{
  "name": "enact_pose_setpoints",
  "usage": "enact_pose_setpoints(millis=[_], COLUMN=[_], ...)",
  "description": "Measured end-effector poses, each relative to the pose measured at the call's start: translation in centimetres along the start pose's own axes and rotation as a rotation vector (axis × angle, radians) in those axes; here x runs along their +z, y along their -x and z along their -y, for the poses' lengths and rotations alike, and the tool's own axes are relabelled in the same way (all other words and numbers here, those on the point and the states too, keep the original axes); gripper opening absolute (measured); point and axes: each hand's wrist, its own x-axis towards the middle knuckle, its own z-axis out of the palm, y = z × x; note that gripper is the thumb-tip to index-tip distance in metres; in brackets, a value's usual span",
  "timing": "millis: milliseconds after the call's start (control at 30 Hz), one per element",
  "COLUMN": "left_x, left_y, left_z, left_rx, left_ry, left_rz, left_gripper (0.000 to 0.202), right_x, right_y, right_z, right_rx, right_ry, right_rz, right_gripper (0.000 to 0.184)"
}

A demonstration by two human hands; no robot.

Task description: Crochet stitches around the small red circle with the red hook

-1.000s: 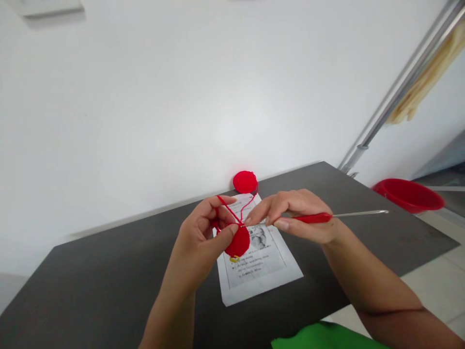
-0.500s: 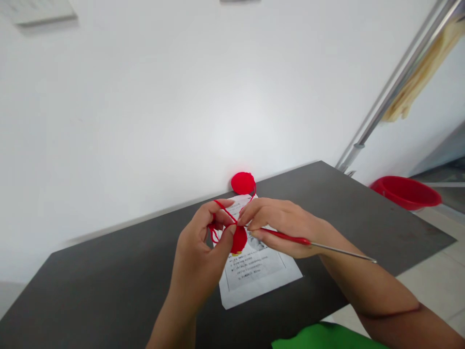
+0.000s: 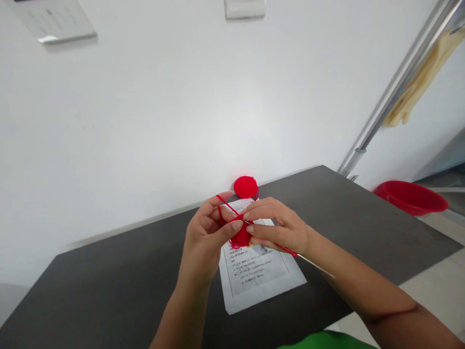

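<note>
Red crochet piece [image 3: 240, 238], in the head view, sits between your hands above the printed sheet [image 3: 256, 291] on the dark bench [image 3: 109, 281]. Your left hand [image 3: 204, 237] has its grip pinched on the piece's upper edge, red strand [image 3: 228, 205] over the forefinger. Your right hand [image 3: 281, 228] has its grip clamped around the red-handled hook [image 3: 288, 250]. Beyond, by the wall [image 3: 163, 106], rests the yarn ball [image 3: 245, 187].
</note>
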Motion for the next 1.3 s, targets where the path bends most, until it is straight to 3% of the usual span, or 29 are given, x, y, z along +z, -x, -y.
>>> enact_pose_setpoints(millis=[67, 167, 300, 467, 567, 700, 833, 933, 967, 1033, 1100, 1200, 1300], left_x=[0.5, 1.1, 0.5, -1.8, -2.8, -3.2, -3.4, -3.4, -3.4, -3.2, -3.0, -2.7, -2.6], left_y=[-0.2, 0.0, 0.1, -0.8, -1.2, -1.3, -1.4, -1.5, -1.6, -1.6, -1.7, -1.7, -1.7], left_z=[0.5, 1.4, 1.7, 0.8, 0.5, 0.3, 0.0, -0.1, -0.2, -0.1, -0.1, 0.0, 0.0], left_rx=[-0.025, 0.127, 0.366, 0.475, 0.480, 0.430, 0.354, 0.312, 0.289, 0.219, 0.122, -0.024, -0.117], left_ry=[0.118, 0.074, -0.304, -0.678, -0.726, -0.676, -0.645, -0.557, -0.494, -0.339, -0.185, -0.030, 0.035], left_rz=[-0.013, -0.094, -0.173, -0.045, -0.007, 0.055, 0.115, 0.102, 0.100, 0.129, 0.192, 0.278, 0.310], left_gripper=[0.050, 0.044, 0.041, 0.034, 0.024, 0.004, 0.010, 0.004, 0.011, 0.029, 0.038, 0.037, 0.037], right_x=[0.5, 1.8, 2.5, 0.3, -1.5, -3.0, -3.5, -3.0, -2.7, -1.9, -1.2, -0.7, -0.7], right_y=[0.1, 0.4, 0.0, -1.1, -1.6, -1.8, -1.7, -1.5, -1.4, -1.2, -1.0, -0.8, -0.8], right_z=[-0.1, -0.1, 0.6, 2.1, 2.4, 2.3, 2.0, 1.7, 1.6, 1.4, 1.3, 0.9, 0.3], right_rx=[-0.012, -0.018, 0.109, 0.357, 0.570, 0.727, 0.838, 0.905, 0.916, 0.895, 0.791, 0.461, 0.180], right_ry=[0.052, 0.157, 0.188, -0.038, -0.175, -0.296, -0.469, -0.686, -0.771, -0.902, -0.871, -0.600, -0.368], right_rz=[-0.052, -0.191, -0.186, -0.053, 0.059, 0.130, 0.068, -0.031, -0.075, -0.156, -0.199, -0.123, -0.009], right_gripper=[0.013, 0.008, 0.006, 0.007, 0.010, 0.013, 0.013, 0.013, 0.013, 0.016, 0.016, 0.010, 0.016])
